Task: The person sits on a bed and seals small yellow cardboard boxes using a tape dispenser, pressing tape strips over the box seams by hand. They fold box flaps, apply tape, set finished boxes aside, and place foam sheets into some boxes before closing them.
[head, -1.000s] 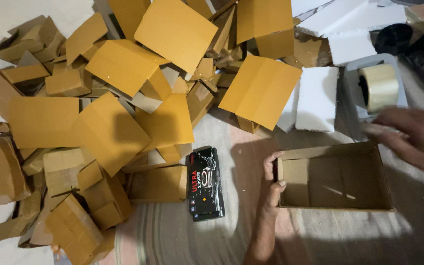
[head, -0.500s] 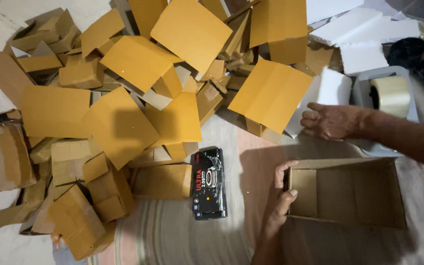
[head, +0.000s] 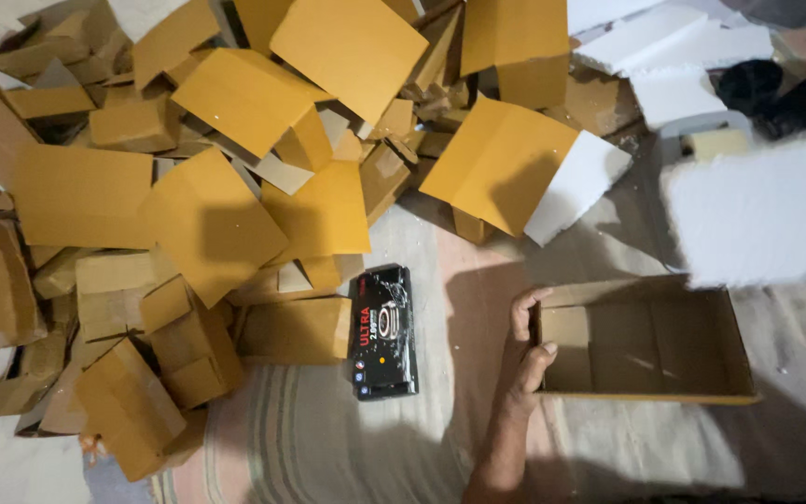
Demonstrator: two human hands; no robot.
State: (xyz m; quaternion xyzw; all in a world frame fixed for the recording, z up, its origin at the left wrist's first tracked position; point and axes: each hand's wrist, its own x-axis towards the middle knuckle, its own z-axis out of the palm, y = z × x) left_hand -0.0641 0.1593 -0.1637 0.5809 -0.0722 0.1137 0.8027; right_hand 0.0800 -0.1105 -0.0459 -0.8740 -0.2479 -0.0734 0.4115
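My left hand (head: 529, 350) grips the left end wall of an open, empty brown cardboard box (head: 647, 398) lying on the cloth-covered floor. A large white foam slab (head: 757, 219), blurred, hovers just above the box's far right corner. My right hand is hidden, so what holds the slab cannot be seen. A black packaged product (head: 384, 331) lies flat just left of my left hand.
A big heap of flattened and folded cardboard boxes (head: 235, 196) fills the left and top. More white foam pieces (head: 664, 56) lie at the top right, with a tape roll (head: 715, 142) and black objects (head: 748, 84) beside them. A striped cloth (head: 310, 439) covers the floor.
My right hand, which rested on a foam piece above the box, has gone out of sight. A white foam slab now hangs over the right side. My left hand stays on the box.
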